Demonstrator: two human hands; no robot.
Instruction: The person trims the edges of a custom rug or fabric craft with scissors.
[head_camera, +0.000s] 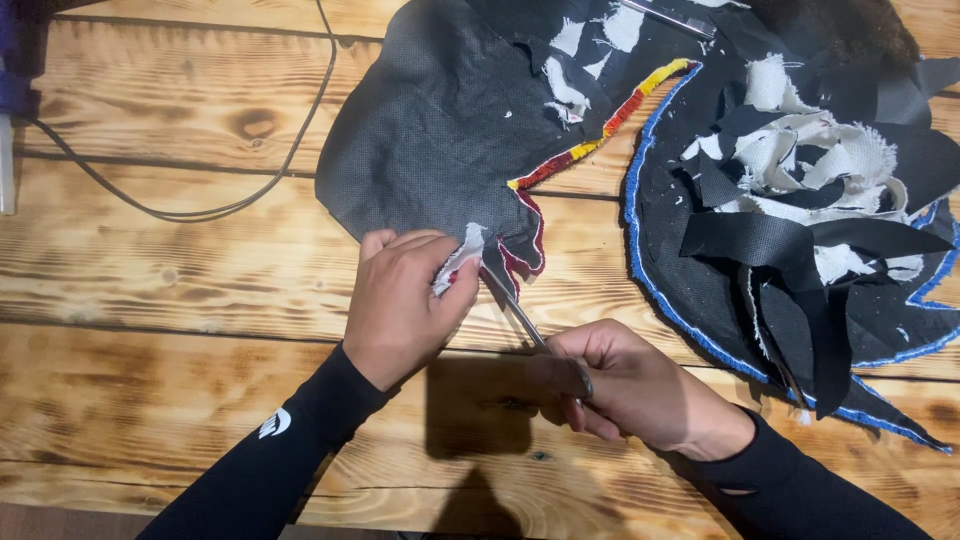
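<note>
Item: black fabric (440, 130), red/yellow trimmed edge, mid desk (150, 300). Our left hand (400, 305) pinches its white corner; right hand (620, 385) grips scissors (520, 320) at edge. Bare desk room left; scrap pile (800, 200) w/ blue edging right

Both arms wear long, close-fitting black sleeves that run down to the wrists and end in plain, snug cuffs. The sleeve on the left arm (270, 460), at the near left of the scene, carries a small white emblem on the forearm, just above the cuff. The sleeve on the right arm (800, 490), at the near right, is plain black. The left hand (400, 305) and right hand (630, 385) are bare, without gloves, rings or watch.
</note>
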